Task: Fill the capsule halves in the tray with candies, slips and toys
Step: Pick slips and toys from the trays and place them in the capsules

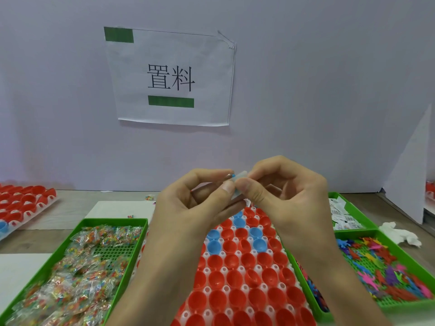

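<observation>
Two hands up over the middle of the table, and they meet on one small clear candy packet. The left hand pinches it between thumb and curled fingers, with a dot of blue candy showing at the fingertips. The right hand nips the other end between thumb and forefinger, its remaining fingers folded in. The packet hangs in the air above the far end of the white tray, touching nothing but those fingers.

Down below, that tray runs straight away from the camera, packed with open capsule halves. Most are red, and a handful of blue halves cluster toward the far end. The nearer cups look hollow; what lies in the far ones I can't tell.

On the left, touching the tray's edge, a green bin heaped with bagged candies. On the right, another green bin full of bright little toys, and beyond it a third bin holding white paper slips. A crumpled tissue sits just beside them. Far left, a second tray of red halves. A printed sign is taped to the wall.
</observation>
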Motion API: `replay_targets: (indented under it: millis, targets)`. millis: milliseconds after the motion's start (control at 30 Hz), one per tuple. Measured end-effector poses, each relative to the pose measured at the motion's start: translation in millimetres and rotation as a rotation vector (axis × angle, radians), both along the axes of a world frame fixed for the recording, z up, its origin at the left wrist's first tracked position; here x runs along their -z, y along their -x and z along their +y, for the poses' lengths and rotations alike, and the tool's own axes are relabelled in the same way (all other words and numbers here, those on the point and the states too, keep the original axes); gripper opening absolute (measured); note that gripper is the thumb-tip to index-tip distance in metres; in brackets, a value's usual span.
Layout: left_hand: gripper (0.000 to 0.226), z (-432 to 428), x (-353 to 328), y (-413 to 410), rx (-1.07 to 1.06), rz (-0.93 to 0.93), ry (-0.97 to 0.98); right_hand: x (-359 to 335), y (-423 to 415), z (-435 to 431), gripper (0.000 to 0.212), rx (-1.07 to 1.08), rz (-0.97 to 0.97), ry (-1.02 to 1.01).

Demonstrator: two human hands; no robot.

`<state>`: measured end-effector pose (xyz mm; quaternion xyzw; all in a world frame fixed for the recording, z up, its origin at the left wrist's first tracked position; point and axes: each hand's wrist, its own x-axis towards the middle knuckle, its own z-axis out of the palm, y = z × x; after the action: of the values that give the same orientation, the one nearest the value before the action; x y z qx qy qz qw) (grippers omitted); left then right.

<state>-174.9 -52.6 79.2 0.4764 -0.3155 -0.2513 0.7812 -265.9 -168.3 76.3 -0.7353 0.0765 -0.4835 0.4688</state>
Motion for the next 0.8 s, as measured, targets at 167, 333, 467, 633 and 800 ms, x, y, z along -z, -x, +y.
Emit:
replay_targets:
  millis: [167,333,467,633,800]
  targets:
    - [0.026,1.8,-0.9,-0.2,-0.061,-0.007,0.009,-0.8,0.4,-0.5,0.016,-0.092,0.012,0.01]
    - [0.03,2.1,-2.0,0.2,-0.08,-0.003,0.009,-0.9,0.7,-1.0,0.011,-0.103,-0.006,0.056]
    - [0.027,0.5,-2.8,4.6,-0.116,-0.021,0.031,-1.7,0.8,-1.8,0.013,-0.199,0.024,-0.09]
    - [0.025,2.8,-2.3,2.1,-0.093,0.014,0.033,-5.6,5.3,-4.8,0.008,-0.231,0.066,-0.065]
    - [0.027,4.8,-2.6,-1.5,-0.048,0.048,0.016,-5.4,5.4,-1.5,0.01,-0.162,0.069,-0.056]
